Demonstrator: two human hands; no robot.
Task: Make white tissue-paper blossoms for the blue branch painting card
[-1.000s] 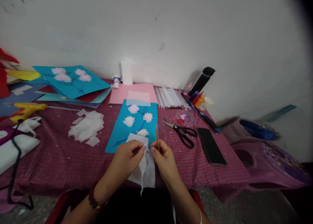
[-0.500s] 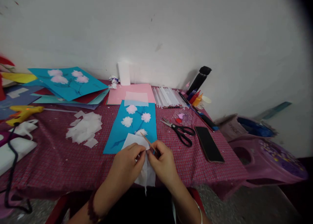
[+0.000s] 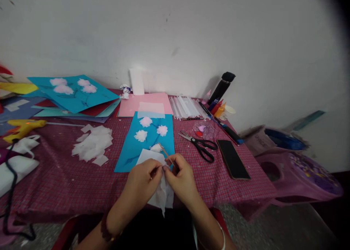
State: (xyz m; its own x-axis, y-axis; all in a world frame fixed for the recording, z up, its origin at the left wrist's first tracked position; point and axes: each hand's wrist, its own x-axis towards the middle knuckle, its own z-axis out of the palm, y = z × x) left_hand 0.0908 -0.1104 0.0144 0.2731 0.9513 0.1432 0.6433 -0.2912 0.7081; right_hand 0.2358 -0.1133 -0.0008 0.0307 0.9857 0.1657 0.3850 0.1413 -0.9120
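My left hand (image 3: 143,180) and my right hand (image 3: 182,179) meet at the front middle of the table, fingertips pinched close together on thin white tissue (image 3: 158,199) that hangs below them. A thin brown stick (image 3: 164,151) pokes up and left from the fingers of my right hand. Behind my hands lies a blue sheet (image 3: 127,148) with several pale tissue flowers (image 3: 146,122) and dark painted branches. A white paper (image 3: 146,155) covers its lower part. What exactly lies between my fingertips is too small to tell.
Tissue squares (image 3: 94,142) and a yellow glue gun (image 3: 24,128) with a black cord lie left. Black scissors (image 3: 202,144), a phone (image 3: 233,159), glue sticks (image 3: 186,107) and a black bottle (image 3: 222,86) are right. Flowered blue sheets (image 3: 73,93) sit at back left.
The view has shifted slightly. The tissue under my hands has changed shape a little; both hands remain pinched together, and the stick has tilted slightly.
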